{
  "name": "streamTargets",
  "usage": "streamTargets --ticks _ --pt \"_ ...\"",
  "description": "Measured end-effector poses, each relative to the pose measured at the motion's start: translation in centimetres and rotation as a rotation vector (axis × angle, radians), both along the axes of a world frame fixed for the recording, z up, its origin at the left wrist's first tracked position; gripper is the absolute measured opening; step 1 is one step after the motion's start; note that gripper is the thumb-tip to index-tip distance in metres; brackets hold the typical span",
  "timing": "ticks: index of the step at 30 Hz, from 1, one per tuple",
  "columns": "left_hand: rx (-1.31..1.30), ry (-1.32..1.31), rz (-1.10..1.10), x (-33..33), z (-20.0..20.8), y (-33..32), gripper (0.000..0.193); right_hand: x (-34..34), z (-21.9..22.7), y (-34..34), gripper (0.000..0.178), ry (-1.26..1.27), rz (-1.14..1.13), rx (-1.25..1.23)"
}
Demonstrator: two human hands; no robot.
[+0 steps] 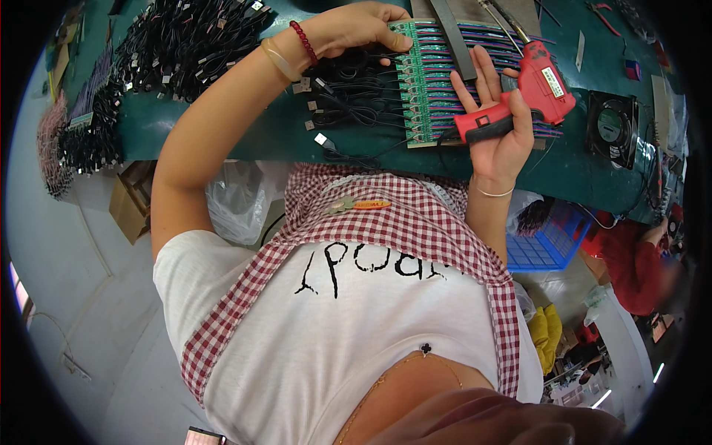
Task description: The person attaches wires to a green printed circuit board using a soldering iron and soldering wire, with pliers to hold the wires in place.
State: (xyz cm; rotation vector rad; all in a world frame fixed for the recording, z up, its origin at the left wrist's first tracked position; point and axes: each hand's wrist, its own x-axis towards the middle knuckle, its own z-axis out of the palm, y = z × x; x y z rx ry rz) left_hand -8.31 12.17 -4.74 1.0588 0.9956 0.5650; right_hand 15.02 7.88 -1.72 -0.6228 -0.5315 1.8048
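Note:
A panel of small green circuit boards [412, 89] lies on the green bench, with rows of coloured wires [443, 100] running right from it. Black USB cables [356, 89] spread out from its left side. My left hand [363, 30] is curled at the panel's far left corner, its thumb pressed on the edge. In my right hand [495, 148] a red soldering gun [545, 85] with a black grip lies across the palm, some fingers stretched out over the wires. Its metal tip end points away, toward the far edge. A dark grey bar [454, 41] rests across the wires.
A big heap of black USB cables [193, 44] covers the bench's far left. More bundled cables [93, 122] hang at the left edge. A black fan [612, 127] sits at the right. Below the bench are a blue crate [545, 248] and a cardboard box [133, 200]. Another person's red sleeve [634, 267] shows at right.

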Motion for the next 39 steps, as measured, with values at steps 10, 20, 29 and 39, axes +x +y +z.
streamTargets --ticks 10,20,29,39 --pt "0.892 1.181 -0.086 4.2 3.8 -7.0 0.112 0.8 -0.3 0.3 0.027 0.101 0.066 0.032" --pt "0.961 1.064 -0.116 3.4 2.9 -6.7 0.115 0.7 -0.6 0.4 0.024 0.106 0.059 0.039" --pt "1.023 1.069 -0.131 3.3 2.3 -6.5 0.114 0.4 -0.4 0.4 0.026 0.105 0.068 0.059" --pt "1.02 1.094 -0.14 3.1 1.8 -6.5 0.114 0.1 -0.3 0.1 0.027 0.087 -0.005 0.037"
